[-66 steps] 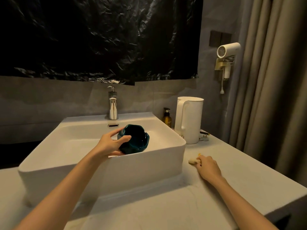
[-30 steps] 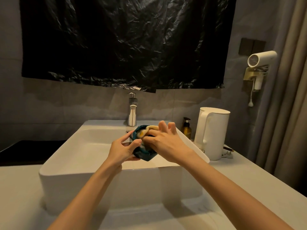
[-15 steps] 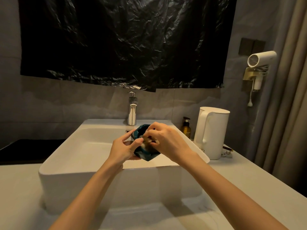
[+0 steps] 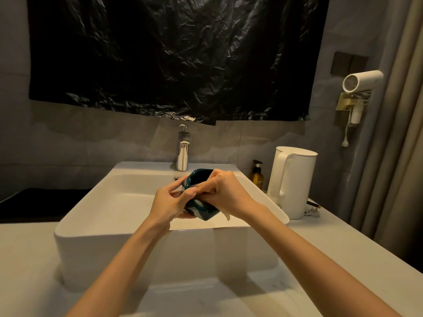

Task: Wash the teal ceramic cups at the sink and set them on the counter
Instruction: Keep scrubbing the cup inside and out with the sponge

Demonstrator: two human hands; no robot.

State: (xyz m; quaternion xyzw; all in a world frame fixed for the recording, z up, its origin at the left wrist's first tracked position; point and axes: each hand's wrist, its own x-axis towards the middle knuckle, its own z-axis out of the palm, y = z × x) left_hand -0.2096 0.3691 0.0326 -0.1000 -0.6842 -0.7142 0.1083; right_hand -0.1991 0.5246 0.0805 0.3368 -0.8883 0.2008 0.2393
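Currently teal cup (image 4: pixel 198 179) is held over the sink (image 4: pixel 114 216) basin, tilted. Left hand (image 4: pixel 170 202) fingers clamped on its rim; right hand (image 4: pixel 225 193) fingers curled into it, hiding most of the cup. Behind sink: faucet (image 4: pixel 182 152). Right of sink on bench (image 4: pixel 332 243): soap bottle (image 4: pixel 257 175), white kettle (image 4: pixel 291 181).

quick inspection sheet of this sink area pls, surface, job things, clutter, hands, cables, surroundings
surface: pale counter carrying a white basin.
job's things: one teal cup, tilted, held over the basin; no other cups seen.
clutter: white kettle, amber pump bottle.
hands: left hand grips the cup; right hand is closed against its rim.
cables: cord hanging from the hair dryer; plug beside the kettle.
surroundings: black plastic sheet on the wall, faucet, curtain at right.
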